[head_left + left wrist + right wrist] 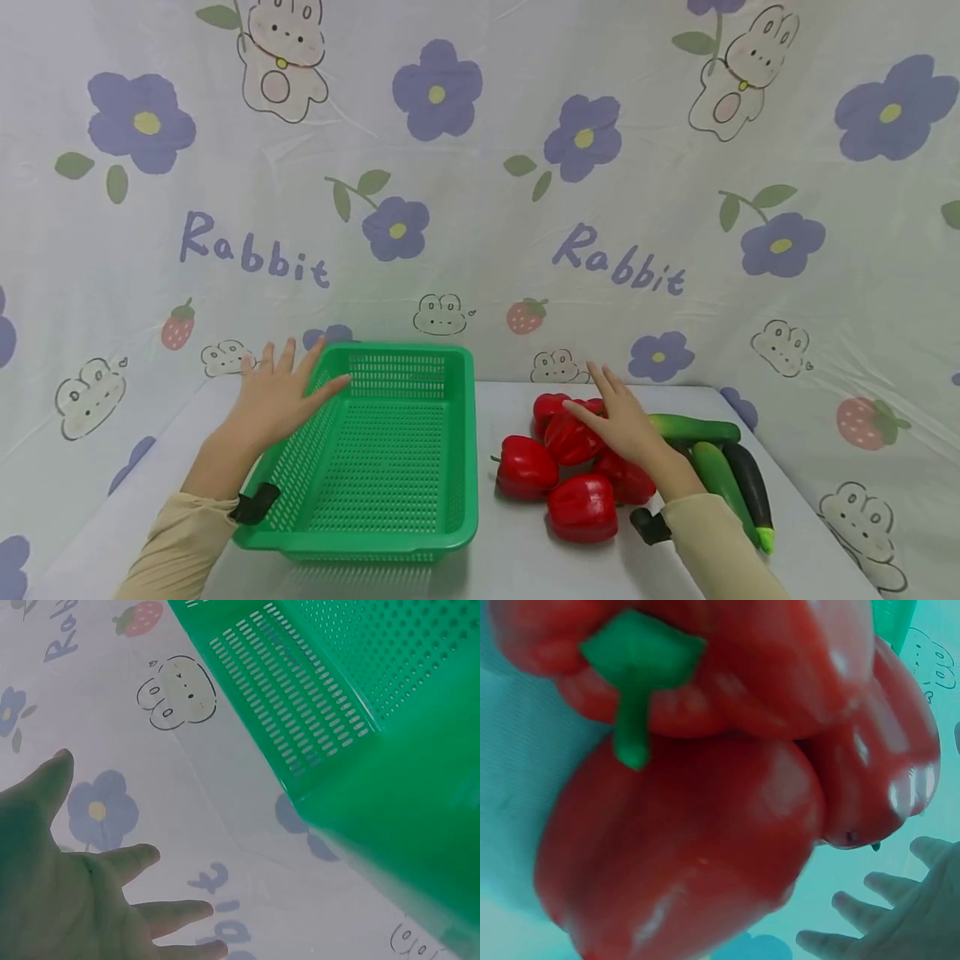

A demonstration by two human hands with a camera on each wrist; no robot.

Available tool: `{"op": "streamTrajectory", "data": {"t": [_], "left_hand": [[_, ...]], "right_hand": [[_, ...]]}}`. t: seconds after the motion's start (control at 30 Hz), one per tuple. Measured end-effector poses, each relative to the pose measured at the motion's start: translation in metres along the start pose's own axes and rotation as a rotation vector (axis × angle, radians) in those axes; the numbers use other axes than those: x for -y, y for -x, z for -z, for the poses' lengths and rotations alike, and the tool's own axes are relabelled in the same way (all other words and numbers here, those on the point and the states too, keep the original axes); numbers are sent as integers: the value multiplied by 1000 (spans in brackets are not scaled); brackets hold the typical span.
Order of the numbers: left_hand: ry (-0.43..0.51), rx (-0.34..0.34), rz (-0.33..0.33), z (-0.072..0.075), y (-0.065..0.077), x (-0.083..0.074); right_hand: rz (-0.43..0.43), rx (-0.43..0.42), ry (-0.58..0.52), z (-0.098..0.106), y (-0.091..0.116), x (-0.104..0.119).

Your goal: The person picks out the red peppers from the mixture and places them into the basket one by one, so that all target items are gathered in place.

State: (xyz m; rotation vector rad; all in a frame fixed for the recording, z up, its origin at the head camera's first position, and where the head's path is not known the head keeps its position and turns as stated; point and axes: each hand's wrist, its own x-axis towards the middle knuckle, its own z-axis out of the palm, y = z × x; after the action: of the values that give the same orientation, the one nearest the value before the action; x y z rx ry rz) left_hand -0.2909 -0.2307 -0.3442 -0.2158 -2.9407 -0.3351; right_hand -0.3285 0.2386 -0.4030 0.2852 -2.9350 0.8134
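Observation:
A green plastic basket (386, 467) with slotted walls stands on the table, left of centre; its inside shows bare. My left hand (273, 400) hovers by the basket's left rim, fingers straight and spread, holding nothing. In the left wrist view that hand (82, 885) appears apart from the basket (315, 742). Right of the basket lies a heap of red bell peppers (582, 508), several in number. My right hand (622, 421) is above the heap's right side, fingers extended and nothing in them. The right wrist view shows peppers (690, 840) close up, with the hand (900, 915) beside them.
Beside the right forearm lie green cucumber-like vegetables (723, 483) and a dark eggplant-like one (748, 483), partly hidden by the arm. A printed cloth (480, 167) hangs behind the white table (510, 558). Each wrist wears a black camera strap (257, 502).

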Motion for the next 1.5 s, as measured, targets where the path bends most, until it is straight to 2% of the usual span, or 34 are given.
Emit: {"op": "streamTrajectory", "data": {"t": [0.2, 0.4, 0.5, 0.93, 1.5], "left_hand": [[32, 10, 11, 2, 10, 7], [40, -2, -7, 10, 20, 9], [58, 19, -6, 12, 23, 11], [294, 84, -48, 14, 36, 36], [392, 73, -13, 11, 51, 58]], "right_hand": [[-35, 23, -62, -6, 8, -4], [-37, 13, -140, -12, 12, -7], [-40, 7, -186, -14, 13, -8], [-46, 9, -295, -15, 17, -12], [-21, 31, -395, -14, 23, -20]]}}
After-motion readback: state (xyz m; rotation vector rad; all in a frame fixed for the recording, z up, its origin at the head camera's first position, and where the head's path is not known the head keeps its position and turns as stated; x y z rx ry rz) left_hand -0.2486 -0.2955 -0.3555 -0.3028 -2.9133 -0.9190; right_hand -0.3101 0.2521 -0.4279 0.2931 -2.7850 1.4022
